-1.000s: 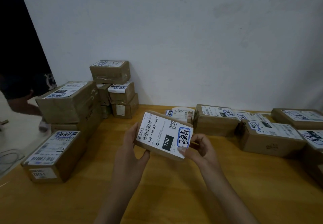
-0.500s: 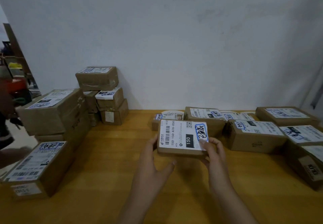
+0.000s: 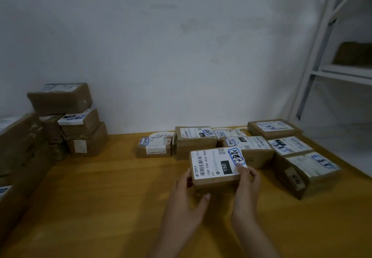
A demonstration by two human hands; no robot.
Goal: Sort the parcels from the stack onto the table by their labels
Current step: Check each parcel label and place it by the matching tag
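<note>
A small cardboard parcel [image 3: 213, 167] with a white label marked "150" is held just above the wooden table [image 3: 100, 207], between both hands. My left hand [image 3: 187, 201] grips its left and near side, thumb under the front edge. My right hand [image 3: 246, 191] holds its right end, thumb on the label. Several labelled parcels lie in a group on the table to the right [image 3: 287, 147] and behind [image 3: 194, 140]. The stack of parcels [image 3: 78, 121] stands at the left against the wall.
Large cartons [image 3: 22, 149] crowd the table's left edge. A small taped parcel [image 3: 154, 147] lies behind the held one. A white metal shelf rack [image 3: 342, 70] stands at the right past the table's edge. The white wall closes the back.
Both hands have carried the parcel to the right and slightly forward, close to the group of parcels on the right. The view has swung right, so the stack sits further left.
</note>
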